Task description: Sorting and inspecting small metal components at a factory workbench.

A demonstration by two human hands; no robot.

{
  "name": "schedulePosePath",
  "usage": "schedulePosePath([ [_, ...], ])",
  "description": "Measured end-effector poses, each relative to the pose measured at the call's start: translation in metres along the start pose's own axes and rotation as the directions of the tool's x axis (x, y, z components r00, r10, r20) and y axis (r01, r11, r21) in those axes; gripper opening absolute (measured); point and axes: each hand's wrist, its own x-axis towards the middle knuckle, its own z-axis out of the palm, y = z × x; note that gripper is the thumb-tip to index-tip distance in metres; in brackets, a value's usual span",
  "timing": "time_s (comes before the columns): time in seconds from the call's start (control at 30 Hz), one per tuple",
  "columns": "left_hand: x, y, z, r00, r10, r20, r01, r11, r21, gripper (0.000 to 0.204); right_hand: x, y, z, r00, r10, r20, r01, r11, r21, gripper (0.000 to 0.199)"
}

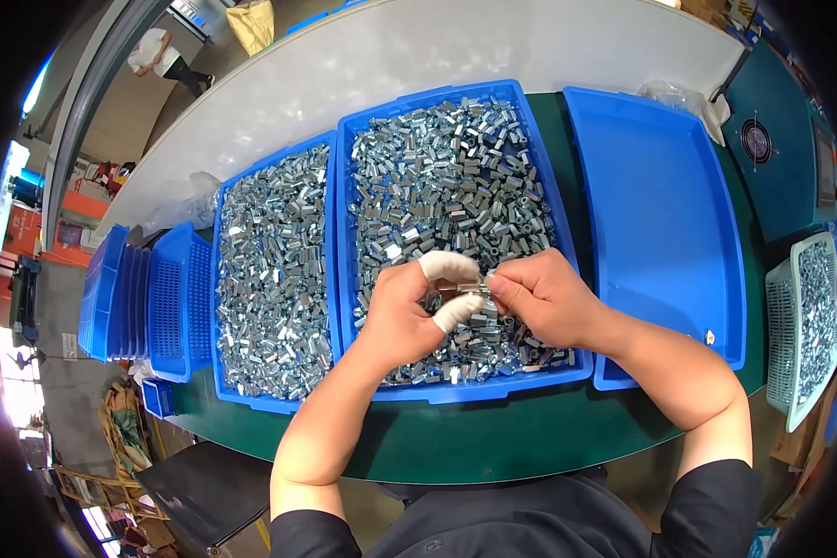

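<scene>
Above the middle blue tray (344, 214), my hands meet fingertip to fingertip. My left hand (402, 314) wears white finger cots on thumb and forefinger and pinches a small shiny metal hex spacer (471, 289). At the spacer's right end, the thumb and forefinger of my right hand (547, 296) are closed on it too; its far end is hidden by the fingers. Below them the tray is heaped with loose silvery hex spacers (437, 177), some showing a hole in the end. A second blue tray (218, 307) full of similar pieces adjoins on the left.
On the right lies a blue tray (660, 223) with one small piece (710, 337) near its front. Beyond are a pale green basket of metal parts (779, 344) and a teal machine (772, 139). Stacked blue baskets (179, 298) stand left. A person (158, 54) is far back left.
</scene>
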Motion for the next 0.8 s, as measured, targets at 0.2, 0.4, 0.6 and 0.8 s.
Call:
schedulePosePath([
  [0.2,0.003,-0.001,-0.013,0.998,0.059,-0.03,-0.049,0.965,0.256,0.015,-0.002,0.003,0.002,0.983,-0.16,-0.088,0.149,0.982,-0.12,0.033],
  [0.4,0.011,-0.012,-0.062,0.608,0.334,-0.72,0.285,0.755,0.591,0.018,0.001,0.005,0.001,0.967,-0.099,-0.236,0.088,0.994,-0.057,0.036],
  [0.6,0.017,-0.01,-0.021,0.968,0.229,-0.102,-0.114,0.765,0.634,0.042,0.0,0.006,-0.001,0.956,-0.08,-0.281,0.088,0.996,0.014,0.036],
  [0.8,0.02,-0.01,-0.002,0.947,0.121,0.299,-0.286,0.743,0.606,0.046,0.001,0.005,0.0,0.94,-0.119,-0.32,0.146,0.987,0.062,0.037],
])
